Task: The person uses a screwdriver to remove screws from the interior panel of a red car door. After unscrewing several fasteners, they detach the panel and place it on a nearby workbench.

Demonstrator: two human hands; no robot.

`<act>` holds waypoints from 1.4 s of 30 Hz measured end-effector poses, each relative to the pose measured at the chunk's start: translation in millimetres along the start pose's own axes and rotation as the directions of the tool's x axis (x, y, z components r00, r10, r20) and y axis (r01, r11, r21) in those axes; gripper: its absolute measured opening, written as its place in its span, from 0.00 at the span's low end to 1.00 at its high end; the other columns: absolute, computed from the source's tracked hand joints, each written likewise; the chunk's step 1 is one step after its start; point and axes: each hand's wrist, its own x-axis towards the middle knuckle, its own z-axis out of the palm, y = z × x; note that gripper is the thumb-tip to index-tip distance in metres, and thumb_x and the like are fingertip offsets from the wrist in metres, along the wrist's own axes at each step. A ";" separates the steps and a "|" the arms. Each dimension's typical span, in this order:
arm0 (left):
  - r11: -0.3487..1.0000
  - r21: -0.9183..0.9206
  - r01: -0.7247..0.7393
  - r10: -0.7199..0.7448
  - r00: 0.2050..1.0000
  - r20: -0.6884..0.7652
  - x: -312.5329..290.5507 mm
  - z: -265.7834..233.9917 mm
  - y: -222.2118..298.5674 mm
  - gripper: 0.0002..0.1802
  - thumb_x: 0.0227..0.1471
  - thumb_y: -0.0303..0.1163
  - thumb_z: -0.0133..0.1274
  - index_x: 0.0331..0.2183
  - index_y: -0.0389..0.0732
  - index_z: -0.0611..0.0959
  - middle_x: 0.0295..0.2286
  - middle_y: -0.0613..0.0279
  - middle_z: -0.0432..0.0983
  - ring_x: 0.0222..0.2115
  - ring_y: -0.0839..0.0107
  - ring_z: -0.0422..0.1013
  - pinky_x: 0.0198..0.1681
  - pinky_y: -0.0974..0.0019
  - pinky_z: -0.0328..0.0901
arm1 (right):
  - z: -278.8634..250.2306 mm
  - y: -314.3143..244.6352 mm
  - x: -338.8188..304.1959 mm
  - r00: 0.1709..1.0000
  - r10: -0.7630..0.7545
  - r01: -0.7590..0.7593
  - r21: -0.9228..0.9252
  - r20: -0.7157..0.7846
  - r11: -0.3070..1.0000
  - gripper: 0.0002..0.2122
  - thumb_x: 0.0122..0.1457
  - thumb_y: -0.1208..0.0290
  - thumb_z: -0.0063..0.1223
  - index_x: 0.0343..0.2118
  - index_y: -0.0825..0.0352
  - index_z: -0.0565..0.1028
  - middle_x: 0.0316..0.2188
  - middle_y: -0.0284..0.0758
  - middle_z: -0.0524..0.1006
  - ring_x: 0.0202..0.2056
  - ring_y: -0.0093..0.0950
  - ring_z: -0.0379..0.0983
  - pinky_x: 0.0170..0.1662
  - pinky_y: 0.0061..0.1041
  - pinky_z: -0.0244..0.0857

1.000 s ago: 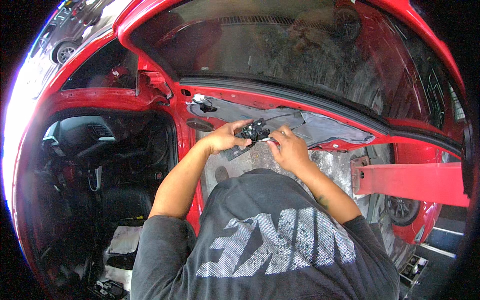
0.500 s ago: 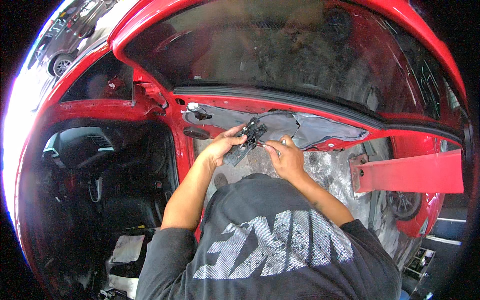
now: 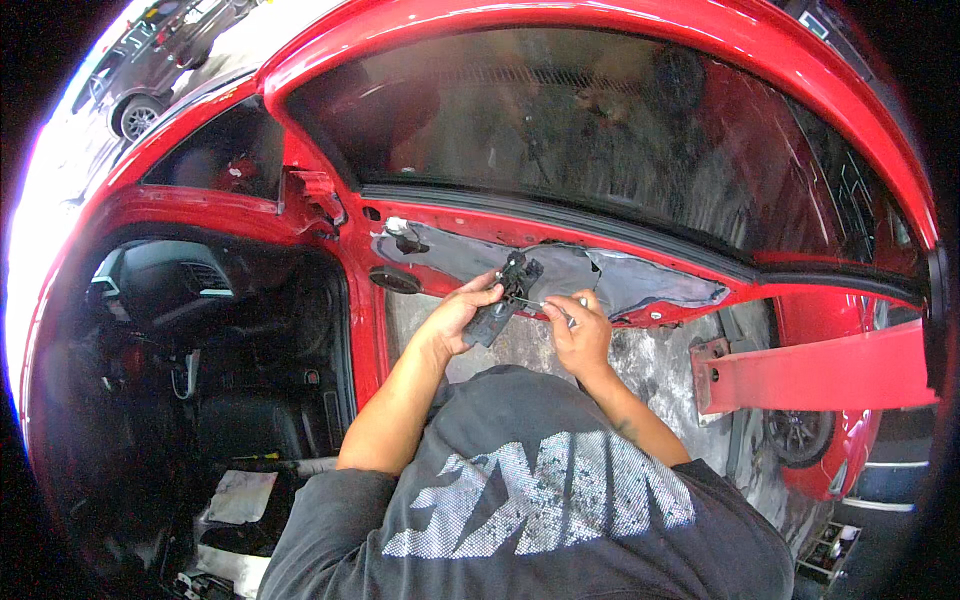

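My left hand is closed around the lower part of a black door latch, a plastic and metal mechanism held up before the stripped inside of a red car door. From the right, my right hand pinches a thin metal-shafted tool. Its shaft points left at the middle of the latch. Whether the tip touches the latch is too small to see. Fingers hide most of the tool's rear end, so its exact kind does not show.
Grey lining and an oval speaker sit on the door's inner side, below its dark window. At left is the dark car interior. A red lift arm juts in from the right. A tray of tools lies lower right.
The whole view has shifted slightly, with the door window sitting a little to the right. Both hands keep their hold on the latch and tool; the latch looks a bit more upright.
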 end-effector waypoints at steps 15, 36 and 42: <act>0.996 0.046 0.072 -0.070 0.996 -0.045 0.3 0.6 14.6 0.22 0.68 0.38 0.56 0.57 0.37 0.78 0.44 0.63 0.84 0.39 0.75 0.81 0.42 0.70 0.77 | -12.1 -6.8 -2.2 0.998 0.048 -0.048 0.009 0.040 0.999 0.08 0.60 0.63 0.67 0.38 0.59 0.88 0.35 0.39 0.80 0.36 0.41 0.81 0.40 0.37 0.73; 0.263 0.964 -0.048 0.033 0.999 0.041 10.0 -11.5 25.4 0.42 0.55 0.44 0.69 0.65 0.39 0.72 0.41 0.58 0.83 0.39 0.70 0.78 0.47 0.62 0.73 | -35.5 17.9 7.6 0.978 -0.040 0.012 0.134 0.203 0.991 0.14 0.64 0.72 0.59 0.52 0.66 0.79 0.52 0.46 0.77 0.51 0.46 0.78 0.54 0.39 0.71; 0.271 0.962 -0.036 0.001 0.999 0.037 5.4 -8.6 19.6 0.39 0.55 0.44 0.67 0.62 0.39 0.72 0.42 0.51 0.83 0.43 0.61 0.80 0.47 0.57 0.73 | -2.9 4.7 33.6 0.914 -0.093 0.134 -0.077 0.395 0.988 0.24 0.68 0.56 0.56 0.64 0.58 0.74 0.66 0.44 0.71 0.53 0.50 0.78 0.54 0.47 0.75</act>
